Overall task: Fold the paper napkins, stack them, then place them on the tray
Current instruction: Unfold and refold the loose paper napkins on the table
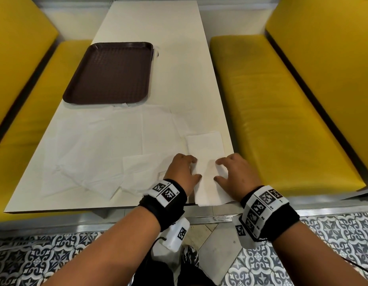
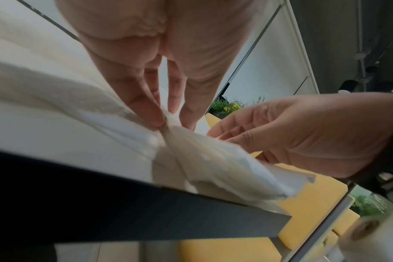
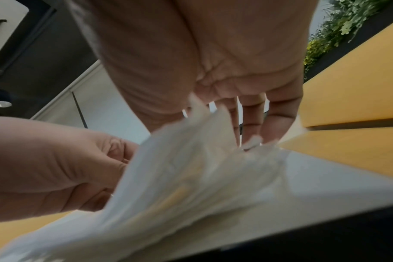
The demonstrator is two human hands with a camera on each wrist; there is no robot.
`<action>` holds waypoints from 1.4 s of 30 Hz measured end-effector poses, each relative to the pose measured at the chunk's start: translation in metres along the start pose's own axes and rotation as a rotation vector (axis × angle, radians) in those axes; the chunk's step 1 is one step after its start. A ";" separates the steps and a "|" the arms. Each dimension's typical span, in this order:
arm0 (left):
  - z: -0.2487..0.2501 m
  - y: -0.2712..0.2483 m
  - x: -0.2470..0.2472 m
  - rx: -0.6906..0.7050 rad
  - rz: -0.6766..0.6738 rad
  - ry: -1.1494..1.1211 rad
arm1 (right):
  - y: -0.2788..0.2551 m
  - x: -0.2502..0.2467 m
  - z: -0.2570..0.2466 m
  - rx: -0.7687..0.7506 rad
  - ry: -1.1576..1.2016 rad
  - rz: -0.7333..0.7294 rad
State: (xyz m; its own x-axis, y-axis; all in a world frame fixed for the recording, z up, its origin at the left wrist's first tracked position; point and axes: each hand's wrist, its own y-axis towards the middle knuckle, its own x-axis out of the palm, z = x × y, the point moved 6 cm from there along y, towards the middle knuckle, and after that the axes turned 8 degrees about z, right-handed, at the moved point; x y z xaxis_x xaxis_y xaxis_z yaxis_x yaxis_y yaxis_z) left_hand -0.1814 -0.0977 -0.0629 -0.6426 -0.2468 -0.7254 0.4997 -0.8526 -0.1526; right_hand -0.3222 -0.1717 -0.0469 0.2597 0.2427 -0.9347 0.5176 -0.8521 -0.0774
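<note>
Both of our forearms fill the lower part of the head view, each with a black wrist band (image 1: 167, 200) carrying white marker tags, and they reach up to the near edge of the white desk (image 1: 179, 65). Our left hand (image 1: 182, 171) sits at centre frame on the left edge of a folded napkin (image 1: 206, 162); in the left wrist view its thumb and fingers (image 2: 146, 108) pinch that paper edge together. Our right hand (image 1: 234, 173) lies on the napkin's right side with fingers curled down; in the right wrist view its fingers (image 3: 278, 120) reach over the far side of the lifted paper, but blur keeps us from telling whether they grip it or only press on it. That napkin runs from lower centre toward the middle right of the frame, its near end hanging just past the desk edge. Left of it, loose napkins (image 1: 92, 153) lie spread and overlapping across the lower left half of the desk. Upper left of the frame, a dark brown tray (image 1: 76, 98) rests on the desk, its near rim overlapping the farthest sheets. Yellow bench seats (image 1: 282, 104) run along both sides, and patterned floor tiles (image 1: 333, 226) show at the bottom
</note>
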 end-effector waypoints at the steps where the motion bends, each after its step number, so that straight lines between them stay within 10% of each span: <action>1: 0.000 0.000 0.000 0.000 -0.006 0.000 | 0.001 -0.001 0.000 0.003 -0.010 -0.003; 22: -0.107 0.058 -0.183 -0.164 0.335 0.072 | 0.070 0.004 -0.162 -0.133 0.227 -0.122; 42: -0.160 0.124 -0.193 -0.190 0.142 0.321 | 0.150 0.063 -0.199 0.099 0.126 -0.161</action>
State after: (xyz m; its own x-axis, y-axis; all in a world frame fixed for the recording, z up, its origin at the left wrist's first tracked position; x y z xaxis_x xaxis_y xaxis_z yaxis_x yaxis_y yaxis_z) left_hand 0.0976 -0.0824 -0.0493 -0.3603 -0.1735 -0.9165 0.6882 -0.7127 -0.1357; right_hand -0.0662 -0.1921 -0.0480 0.2830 0.4301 -0.8573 0.4799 -0.8374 -0.2617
